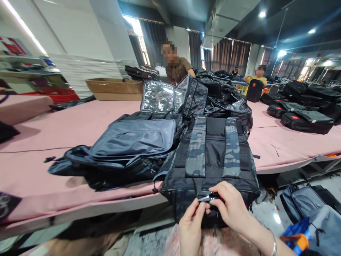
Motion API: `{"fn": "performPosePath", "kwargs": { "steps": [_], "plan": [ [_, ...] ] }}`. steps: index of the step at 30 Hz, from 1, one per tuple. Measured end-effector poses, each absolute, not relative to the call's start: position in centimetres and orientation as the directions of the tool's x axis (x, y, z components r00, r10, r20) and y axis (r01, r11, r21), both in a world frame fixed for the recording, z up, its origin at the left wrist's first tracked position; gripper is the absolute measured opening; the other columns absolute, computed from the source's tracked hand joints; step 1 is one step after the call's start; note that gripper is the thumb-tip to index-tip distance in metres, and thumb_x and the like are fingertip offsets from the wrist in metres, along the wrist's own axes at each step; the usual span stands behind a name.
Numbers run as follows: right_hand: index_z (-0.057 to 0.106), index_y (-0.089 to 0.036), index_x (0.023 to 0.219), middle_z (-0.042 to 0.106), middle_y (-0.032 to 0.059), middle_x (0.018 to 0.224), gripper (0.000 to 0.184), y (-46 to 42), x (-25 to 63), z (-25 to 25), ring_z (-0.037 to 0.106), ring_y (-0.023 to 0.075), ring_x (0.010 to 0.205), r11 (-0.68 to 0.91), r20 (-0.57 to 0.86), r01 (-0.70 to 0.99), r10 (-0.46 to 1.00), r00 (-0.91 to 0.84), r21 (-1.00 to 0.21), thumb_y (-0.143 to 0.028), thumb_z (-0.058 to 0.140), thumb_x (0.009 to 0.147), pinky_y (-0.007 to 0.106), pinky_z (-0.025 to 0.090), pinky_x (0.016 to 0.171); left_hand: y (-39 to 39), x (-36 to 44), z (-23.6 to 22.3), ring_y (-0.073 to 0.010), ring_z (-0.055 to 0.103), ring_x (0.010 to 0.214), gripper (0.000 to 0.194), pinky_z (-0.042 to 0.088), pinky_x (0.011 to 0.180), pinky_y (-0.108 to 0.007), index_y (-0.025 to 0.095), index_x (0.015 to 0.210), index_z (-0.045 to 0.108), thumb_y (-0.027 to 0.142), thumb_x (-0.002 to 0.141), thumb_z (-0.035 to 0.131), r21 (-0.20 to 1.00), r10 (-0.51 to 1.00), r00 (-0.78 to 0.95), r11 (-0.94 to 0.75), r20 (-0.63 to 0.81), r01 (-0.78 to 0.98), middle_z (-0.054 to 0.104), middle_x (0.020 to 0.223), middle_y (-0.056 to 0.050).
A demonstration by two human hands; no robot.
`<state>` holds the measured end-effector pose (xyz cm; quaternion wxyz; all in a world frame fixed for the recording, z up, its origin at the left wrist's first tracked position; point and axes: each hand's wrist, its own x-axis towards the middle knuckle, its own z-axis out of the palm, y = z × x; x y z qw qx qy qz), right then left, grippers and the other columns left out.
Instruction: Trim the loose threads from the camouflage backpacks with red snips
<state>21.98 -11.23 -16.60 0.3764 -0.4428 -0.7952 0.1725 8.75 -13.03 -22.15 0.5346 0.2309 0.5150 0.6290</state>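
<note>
The right fingers [218, 188] grip a pointed metal tool [205, 198] beside a camouflage-strapped backpack [215, 151]; the left fingers [191, 209] pinch something unclear. Red labels [295, 117] on black bags [306, 126] are unreadable.

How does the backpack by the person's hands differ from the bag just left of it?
The backpack shows two camouflage straps on black; the bag shows mostly plain grey-blue lining. The backpack lies strap side up, while the bag seems open. The left hand and the right hand, holding a small pointed tool, are at the backpack's near end; neither is on the bag. Both rest on the pink table.
</note>
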Motion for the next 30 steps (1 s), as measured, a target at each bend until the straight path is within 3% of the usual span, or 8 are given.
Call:
{"fn": "performPosePath", "kwargs": {
  "steps": [9, 17, 24, 30],
  "plan": [
    [0.058, -0.018, 0.092, 0.059, 0.0020, 0.087, 0.016, -9.9, 21.7, -15.1, 0.053, 0.0149, 0.082, 0.550, 0.380, 0.597, 0.835, -0.398, -0.584, -0.009, 0.055, 0.079, 0.026, 0.040, 0.075, -12.9, 8.4, -22.7, -0.0119, 0.056, 0.060, 0.039, 0.045, 0.063, -0.020, 0.016, 0.080, 0.069, 0.043, 0.053, 0.076, 0.933, 0.928, -0.306, 0.101, -0.213, -0.344, 0.066, 0.066, -0.001],
    [0.057, -0.020, 0.089, 0.058, -0.0002, 0.082, 0.016, -9.5, 21.8, -15.0, 0.052, 0.0138, 0.077, 0.517, 0.318, 0.577, 0.853, -0.415, -0.633, -0.008, 0.056, 0.078, 0.024, 0.039, 0.070, -13.2, 8.4, -21.9, -0.0127, 0.056, 0.062, 0.034, 0.046, 0.065, -0.020, 0.015, 0.077, 0.069, 0.043, 0.058, 0.074, 0.950, 0.943, -0.287, 0.076, -0.166, -0.302, 0.065, 0.065, -0.002],
    [0.057, -0.020, 0.082, 0.058, -0.0001, 0.080, 0.014, -9.4, 21.6, -15.3, 0.052, 0.0151, 0.077, 0.510, 0.338, 0.608, 0.860, -0.383, -0.609, -0.007, 0.054, 0.077, 0.025, 0.038, 0.069, -13.5, 8.2, -21.2, -0.0146, 0.057, 0.059, 0.043, 0.047, 0.063, -0.023, 0.015, 0.084, 0.070, 0.047, 0.056, 0.074, 0.955, 0.946, -0.287, 0.065, -0.152, -0.291, 0.065, 0.063, -0.003],
    [0.055, -0.020, 0.094, 0.058, 0.0026, 0.091, 0.019, -10.3, 21.4, -15.8, 0.053, 0.0165, 0.085, 0.541, 0.365, 0.555, 0.839, -0.403, -0.632, -0.009, 0.047, 0.082, 0.027, 0.041, 0.074, -13.1, 8.4, -22.1, -0.0155, 0.057, 0.054, 0.042, 0.048, 0.059, -0.024, 0.016, 0.073, 0.071, 0.052, 0.053, 0.073, 0.968, 0.938, -0.336, -0.002, -0.085, -0.250, 0.064, 0.059, -0.004]
  ]
}}
